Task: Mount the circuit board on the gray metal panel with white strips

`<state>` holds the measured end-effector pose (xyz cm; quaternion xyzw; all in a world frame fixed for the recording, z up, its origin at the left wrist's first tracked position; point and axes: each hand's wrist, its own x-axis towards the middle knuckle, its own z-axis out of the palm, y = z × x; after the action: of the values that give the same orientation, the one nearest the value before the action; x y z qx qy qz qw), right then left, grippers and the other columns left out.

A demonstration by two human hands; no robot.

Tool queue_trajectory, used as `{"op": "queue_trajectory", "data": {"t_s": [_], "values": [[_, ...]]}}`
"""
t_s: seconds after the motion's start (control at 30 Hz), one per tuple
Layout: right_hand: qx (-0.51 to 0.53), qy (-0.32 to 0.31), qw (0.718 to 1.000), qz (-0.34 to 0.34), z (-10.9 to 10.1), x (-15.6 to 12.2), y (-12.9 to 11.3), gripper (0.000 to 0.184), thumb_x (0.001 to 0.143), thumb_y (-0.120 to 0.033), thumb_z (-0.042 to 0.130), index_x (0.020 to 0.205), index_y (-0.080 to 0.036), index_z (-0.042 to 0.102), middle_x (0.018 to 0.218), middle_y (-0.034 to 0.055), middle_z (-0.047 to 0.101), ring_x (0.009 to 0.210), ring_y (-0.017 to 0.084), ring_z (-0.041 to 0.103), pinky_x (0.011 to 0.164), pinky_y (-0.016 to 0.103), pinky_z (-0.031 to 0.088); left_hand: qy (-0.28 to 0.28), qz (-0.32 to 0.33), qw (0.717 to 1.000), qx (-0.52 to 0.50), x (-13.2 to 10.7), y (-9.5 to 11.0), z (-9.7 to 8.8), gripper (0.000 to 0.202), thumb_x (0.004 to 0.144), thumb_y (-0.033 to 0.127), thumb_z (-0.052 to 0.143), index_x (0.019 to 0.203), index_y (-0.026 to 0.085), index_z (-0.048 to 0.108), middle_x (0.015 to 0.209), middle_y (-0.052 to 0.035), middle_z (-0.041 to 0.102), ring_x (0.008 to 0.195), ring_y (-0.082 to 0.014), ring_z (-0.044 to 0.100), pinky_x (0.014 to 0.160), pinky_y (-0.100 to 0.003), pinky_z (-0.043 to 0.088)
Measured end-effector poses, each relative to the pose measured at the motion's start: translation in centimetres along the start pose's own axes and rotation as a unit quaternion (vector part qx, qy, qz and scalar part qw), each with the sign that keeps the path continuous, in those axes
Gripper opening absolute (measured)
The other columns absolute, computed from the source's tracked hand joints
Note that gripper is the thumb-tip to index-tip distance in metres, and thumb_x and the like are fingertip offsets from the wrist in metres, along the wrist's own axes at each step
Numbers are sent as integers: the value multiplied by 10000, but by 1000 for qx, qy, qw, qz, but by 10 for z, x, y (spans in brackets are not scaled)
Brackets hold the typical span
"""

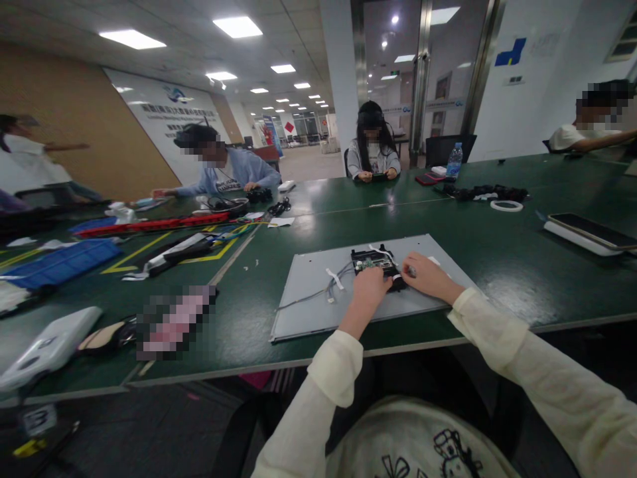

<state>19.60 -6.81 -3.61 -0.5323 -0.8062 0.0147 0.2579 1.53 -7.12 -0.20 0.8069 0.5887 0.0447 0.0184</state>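
A black plastic frame with a circuit board lies on a light grey flat panel in front of me. My left hand is closed at the near left part of the frame, thumb toward its front edge. At the frame's right side my right hand has its fingers pinched together; what they hold, if anything, is too small to make out. Thin grey cables run left from the frame across the panel. A white strip crosses them, and another white strip lies over the frame's far side.
Phones lie at the right, near a white ring and black cables. A bottle stands farther back. To my left are a blue tray and a white device. Other people sit around the green table.
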Motion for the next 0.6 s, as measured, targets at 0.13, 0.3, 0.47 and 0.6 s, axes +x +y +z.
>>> {"op": "queue_trajectory", "data": {"t_s": [0.13,0.3,0.47,0.6], "values": [[13,-3,1000,-5,0,0,3,91,849,-229,534,786,-183,580,886,55,597,854,168,564,800,277,432,8,20,1000,7,-1,-1,3,351,918,412,473,975,140,687,968,-141,704,945,-249,666,807,-328,504],[89,10,995,33,-6,16,25,114,851,-230,541,837,-166,634,904,59,646,862,169,598,804,273,448,-15,55,998,-11,1,-11,-8,289,889,406,516,895,174,690,926,-101,707,902,-230,666,762,-300,499],[154,12,985,80,-11,52,37,140,847,-222,556,893,-160,672,948,58,695,886,161,635,832,264,460,54,7,998,-14,26,-19,-27,277,941,275,397,972,171,652,975,-101,689,927,-212,647,795,-296,478],[188,16,976,106,4,73,30,174,857,-185,538,957,-167,679,1003,55,706,920,149,644,845,253,465,124,-12,992,-17,48,-17,-22,266,948,185,349,1053,151,590,1075,-116,642,1014,-197,608,866,-290,449]]}}
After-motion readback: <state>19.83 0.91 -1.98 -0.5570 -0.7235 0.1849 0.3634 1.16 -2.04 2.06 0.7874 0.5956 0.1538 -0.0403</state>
